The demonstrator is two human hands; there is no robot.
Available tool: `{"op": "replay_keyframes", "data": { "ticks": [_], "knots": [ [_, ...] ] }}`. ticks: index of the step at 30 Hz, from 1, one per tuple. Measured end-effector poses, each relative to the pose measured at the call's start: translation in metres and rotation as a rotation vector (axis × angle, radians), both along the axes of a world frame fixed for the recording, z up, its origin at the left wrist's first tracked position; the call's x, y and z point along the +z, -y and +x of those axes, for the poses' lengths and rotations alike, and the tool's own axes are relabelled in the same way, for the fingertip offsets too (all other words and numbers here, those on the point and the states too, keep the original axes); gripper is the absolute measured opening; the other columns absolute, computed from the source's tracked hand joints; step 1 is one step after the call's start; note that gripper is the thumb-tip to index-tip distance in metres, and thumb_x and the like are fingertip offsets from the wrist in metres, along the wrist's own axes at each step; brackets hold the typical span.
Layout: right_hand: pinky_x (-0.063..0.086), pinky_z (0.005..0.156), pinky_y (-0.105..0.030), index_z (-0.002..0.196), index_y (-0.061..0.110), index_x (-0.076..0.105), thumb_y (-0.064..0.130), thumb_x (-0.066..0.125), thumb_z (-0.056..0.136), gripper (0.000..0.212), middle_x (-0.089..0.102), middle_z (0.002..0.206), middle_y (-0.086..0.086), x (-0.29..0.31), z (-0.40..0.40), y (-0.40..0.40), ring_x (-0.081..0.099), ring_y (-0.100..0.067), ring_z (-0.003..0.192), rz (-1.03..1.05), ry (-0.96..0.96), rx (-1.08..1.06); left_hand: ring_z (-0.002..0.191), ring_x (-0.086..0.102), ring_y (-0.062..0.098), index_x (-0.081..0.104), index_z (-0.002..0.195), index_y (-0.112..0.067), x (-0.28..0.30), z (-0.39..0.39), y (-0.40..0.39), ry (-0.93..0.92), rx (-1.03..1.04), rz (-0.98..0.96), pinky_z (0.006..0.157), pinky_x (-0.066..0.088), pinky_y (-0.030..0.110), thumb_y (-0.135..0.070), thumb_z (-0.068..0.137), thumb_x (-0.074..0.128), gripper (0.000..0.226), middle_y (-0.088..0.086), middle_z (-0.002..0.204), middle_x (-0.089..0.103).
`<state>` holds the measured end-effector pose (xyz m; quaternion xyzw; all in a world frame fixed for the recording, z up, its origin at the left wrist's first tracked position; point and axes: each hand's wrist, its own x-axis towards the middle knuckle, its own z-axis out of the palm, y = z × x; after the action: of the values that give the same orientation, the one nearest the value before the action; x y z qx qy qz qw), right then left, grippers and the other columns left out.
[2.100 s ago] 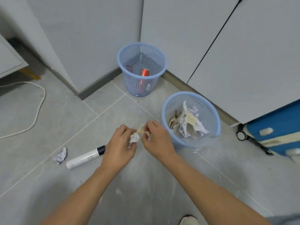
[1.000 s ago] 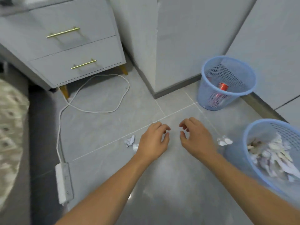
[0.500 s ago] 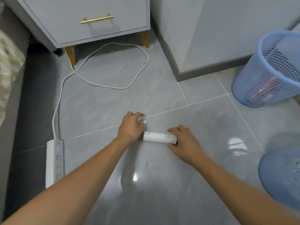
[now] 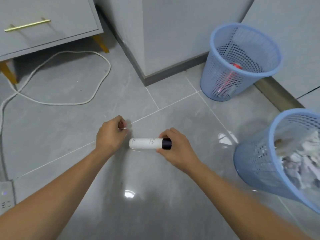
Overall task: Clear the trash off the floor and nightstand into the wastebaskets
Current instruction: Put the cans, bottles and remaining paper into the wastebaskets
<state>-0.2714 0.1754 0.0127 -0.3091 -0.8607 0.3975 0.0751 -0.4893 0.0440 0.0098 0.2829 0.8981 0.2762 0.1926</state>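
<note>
Gripping the dark-capped end of a white cylindrical plastic bottle (image 4: 149,143), the right hand (image 4: 178,149) curls its fingers and thumb around the black cap, holding the bottle level just over the grey tiled floor (image 4: 69,129), its white base pointing toward the left hand (image 4: 110,135). The left hand sits just beside that base, fingers curled inward around a small white scrap of crumpled paper (image 4: 125,126) that barely shows past the fingertips; how firmly it is pinched cannot be told.

Beyond the hands on the right, a light blue perforated plastic wastebasket (image 4: 216,80) stands against the grey wall, with a red can (image 4: 235,65) visible inside it. A second light blue perforated wastebasket (image 4: 254,163) stands nearer at the right edge, holding a heap of crumpled white paper (image 4: 304,153).

At the upper left is a grey nightstand (image 4: 52,32) with a brass drawer handle and golden legs. A white cable (image 4: 97,90) loops across the floor in front of it, and a white power strip (image 4: 6,198) lies at the left edge.
</note>
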Motion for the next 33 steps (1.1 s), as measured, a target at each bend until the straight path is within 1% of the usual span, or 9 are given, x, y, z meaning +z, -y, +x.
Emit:
{"op": "replay_keyframes", "data": {
  "ticks": [2, 6, 9, 15, 18, 23, 28, 31, 33],
  "knots": [
    [0.05, 0.073, -0.032, 0.096, 0.022, 0.064, 0.019, 0.081, 0.074, 0.028, 0.055, 0.094, 0.01, 0.016, 0.008, -0.01, 0.057, -0.011, 0.081, 0.024, -0.03, -0.038, 0.075, 0.063, 0.019, 0.06, 0.082, -0.025, 0.013, 0.006, -0.014, -0.001, -0.041, 0.05, 0.066, 0.049, 0.035, -0.015, 0.088, 0.073, 0.017, -0.006, 0.08, 0.066],
    [0.052, 0.077, -0.035, 0.098, 0.026, 0.06, 0.023, 0.084, 0.073, 0.035, 0.053, 0.097, 0.009, 0.061, 0.025, -0.035, 0.057, -0.013, 0.082, 0.067, -0.065, -0.1, 0.079, 0.063, 0.011, 0.061, 0.082, -0.022, 0.04, 0.03, -0.043, 0.044, -0.133, 0.16, 0.068, 0.047, 0.027, -0.008, 0.091, 0.067, 0.018, -0.005, 0.081, 0.067],
    [0.051, 0.075, -0.033, 0.092, 0.027, 0.055, 0.024, 0.084, 0.073, 0.035, 0.05, 0.093, 0.01, 0.103, 0.04, -0.06, 0.053, -0.01, 0.078, 0.132, -0.103, -0.186, 0.082, 0.065, 0.017, 0.06, 0.082, -0.024, 0.058, 0.054, -0.059, 0.105, -0.169, 0.17, 0.075, 0.052, 0.038, -0.008, 0.094, 0.063, 0.02, -0.003, 0.082, 0.068],
    [0.051, 0.072, -0.028, 0.092, 0.018, 0.057, 0.027, 0.081, 0.077, 0.029, 0.058, 0.095, 0.003, 0.197, 0.056, -0.133, 0.057, -0.012, 0.081, 0.35, -0.306, -0.416, 0.077, 0.065, 0.013, 0.058, 0.088, -0.03, 0.084, 0.096, -0.079, 0.114, -0.217, 0.165, 0.069, 0.052, 0.038, -0.018, 0.095, 0.062, 0.015, -0.007, 0.078, 0.066],
    [0.051, 0.075, -0.033, 0.095, 0.019, 0.057, 0.028, 0.078, 0.077, 0.029, 0.057, 0.098, 0.003, 0.223, 0.052, -0.18, 0.056, -0.014, 0.086, 0.426, -0.359, -0.557, 0.079, 0.066, 0.012, 0.058, 0.089, -0.027, 0.096, 0.116, -0.095, 0.141, -0.27, 0.234, 0.069, 0.053, 0.039, -0.019, 0.094, 0.063, 0.011, -0.011, 0.08, 0.066],
    [0.051, 0.082, -0.04, 0.105, 0.017, 0.058, 0.031, 0.075, 0.083, 0.032, 0.055, 0.107, -0.001, 0.211, 0.033, -0.241, 0.059, -0.021, 0.092, 0.42, -0.282, -0.659, 0.079, 0.061, 0.006, 0.062, 0.085, -0.024, 0.104, 0.134, -0.114, 0.141, -0.328, 0.323, 0.068, 0.048, 0.03, -0.017, 0.093, 0.068, 0.012, -0.013, 0.084, 0.065],
    [0.048, 0.086, -0.034, 0.124, 0.017, 0.06, 0.025, 0.068, 0.092, 0.034, 0.06, 0.118, -0.006, 0.182, 0.024, -0.261, 0.061, -0.021, 0.1, 0.37, -0.114, -0.601, 0.076, 0.063, 0.006, 0.066, 0.09, -0.027, 0.094, 0.127, -0.116, 0.17, -0.357, 0.31, 0.066, 0.055, 0.036, -0.023, 0.093, 0.071, 0.007, -0.015, 0.089, 0.066],
    [0.054, 0.084, -0.039, 0.116, 0.014, 0.064, 0.014, 0.062, 0.089, 0.027, 0.066, 0.107, -0.005, 0.179, 0.03, -0.253, 0.064, -0.023, 0.095, 0.349, -0.062, -0.575, 0.075, 0.066, 0.009, 0.068, 0.092, -0.03, 0.096, 0.128, -0.117, 0.175, -0.351, 0.3, 0.062, 0.052, 0.033, -0.02, 0.093, 0.069, 0.01, -0.015, 0.09, 0.066],
    [0.054, 0.076, -0.038, 0.104, 0.014, 0.066, 0.011, 0.056, 0.087, 0.021, 0.067, 0.095, -0.002, 0.184, 0.039, -0.239, 0.064, -0.022, 0.086, 0.351, -0.076, -0.574, 0.075, 0.065, 0.009, 0.069, 0.094, -0.03, 0.103, 0.134, -0.117, 0.179, -0.36, 0.301, 0.063, 0.055, 0.037, -0.013, 0.092, 0.067, 0.017, -0.016, 0.092, 0.066]
  ]
}}
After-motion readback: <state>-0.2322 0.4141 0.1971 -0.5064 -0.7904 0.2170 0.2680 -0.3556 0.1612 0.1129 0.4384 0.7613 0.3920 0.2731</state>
